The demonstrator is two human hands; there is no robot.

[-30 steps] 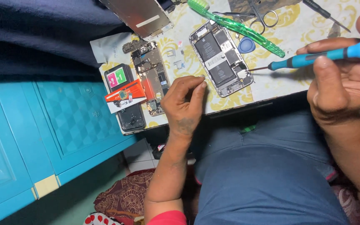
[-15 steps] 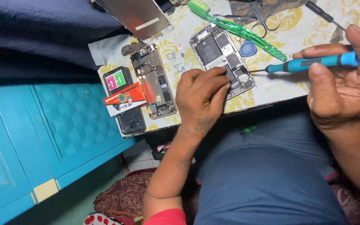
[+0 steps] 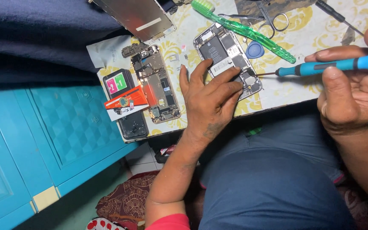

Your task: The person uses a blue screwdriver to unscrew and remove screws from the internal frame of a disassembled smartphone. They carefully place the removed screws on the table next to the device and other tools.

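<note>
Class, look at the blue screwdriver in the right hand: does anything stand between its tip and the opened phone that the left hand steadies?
Nothing visible does. The blue screwdriver tip reaches the opened phone at its lower end, just beside the left hand fingers; the right hand grips the handle.

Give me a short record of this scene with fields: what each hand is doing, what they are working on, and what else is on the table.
Left hand: left hand rests fingers on the lower end of the opened phone.
Right hand: right hand grips a blue screwdriver, tip at the phone's lower corner.
Work surface: patterned table.
Nearby: second phone frame, green toothbrush, blue pick, scissors, orange card.
</note>
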